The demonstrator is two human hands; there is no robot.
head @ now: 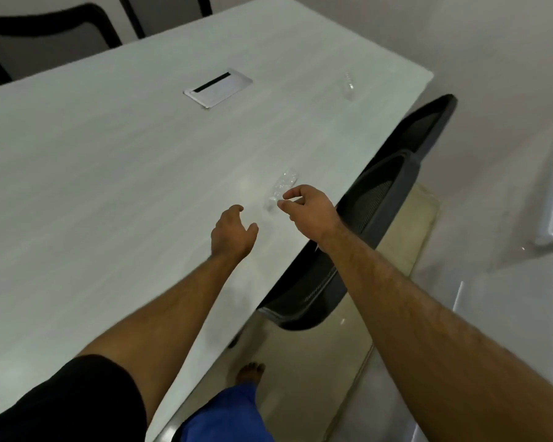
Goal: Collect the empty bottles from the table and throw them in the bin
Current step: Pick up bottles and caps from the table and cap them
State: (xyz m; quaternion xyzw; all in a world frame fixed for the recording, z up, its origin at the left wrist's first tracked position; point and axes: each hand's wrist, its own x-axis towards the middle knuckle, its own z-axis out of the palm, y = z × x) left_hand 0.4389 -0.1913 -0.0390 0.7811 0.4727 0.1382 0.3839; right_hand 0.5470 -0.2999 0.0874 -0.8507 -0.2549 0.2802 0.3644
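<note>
Thumb and forefinger of the right hand (pixel 310 208) curl toward each other at the neck end of a clear plastic bottle (pixel 280 189) lying on its side near the centre of the frame, the tips just beside or perhaps touching the plastic; blur makes it impossible to say whether the pinch has closed, and the other fingers are loosely bent. The left hand (pixel 233 232), just beside and lower in the frame, hovers over the white table (pixel 93 186) with fingers cupped and released, holding nothing, seemingly ready to steady or take the bottle.

The bottle looks crumpled and appears to hold no liquid, which would explain why a light fingertip grip is enough. It rests close to the table's right-hand edge, so a reach from the standing position at the lower frame meets it easily. A second clear bottle (pixel 349 86) sits in the upper right of the frame, well apart from both hands and also near the table edge, apparently empty too and not yet collected.

A metal cable hatch (pixel 217 88) is set flush in the tabletop at upper centre. Dark mesh chairs (pixel 364 224) are tucked in along the right edge, and another chair (pixel 45 36) stands at upper left. No bin is visible anywhere in the frame.
</note>
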